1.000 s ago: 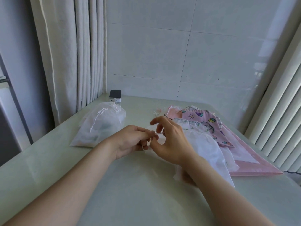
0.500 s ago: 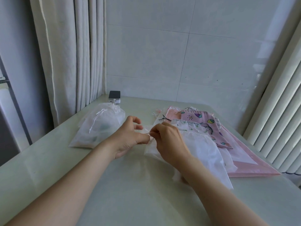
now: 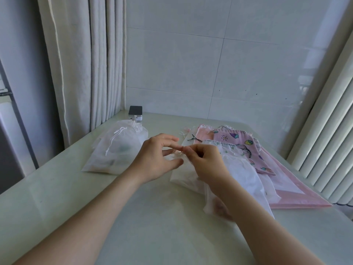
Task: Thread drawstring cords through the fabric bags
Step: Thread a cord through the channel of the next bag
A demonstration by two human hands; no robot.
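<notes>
A sheer white fabric bag (image 3: pixel 240 175) lies on the table under my right forearm, its gathered mouth pointing left between my hands. My right hand (image 3: pixel 205 161) pinches the bag's mouth, where a thin white cord (image 3: pixel 178 153) shows. My left hand (image 3: pixel 158 157) is just left of it with fingers spread and loosely bent, its fingertips meeting the right hand's at the mouth. Whether the left fingers grip the cord is not clear. Behind lie a pink printed bag (image 3: pixel 246 144) and more white and pink bags.
A filled white drawstring pouch (image 3: pixel 118 148) lies at the left. A small black-and-white device (image 3: pixel 135 112) stands at the back by the curtain (image 3: pixel 86 64). Loose cords and a dark clip (image 3: pixel 192 139) lie behind my hands. Blinds (image 3: pixel 328 131) stand at the right.
My hands have shifted slightly away from me and to the right along the bag's mouth. My left hand's fingers have spread open from a pinch.
</notes>
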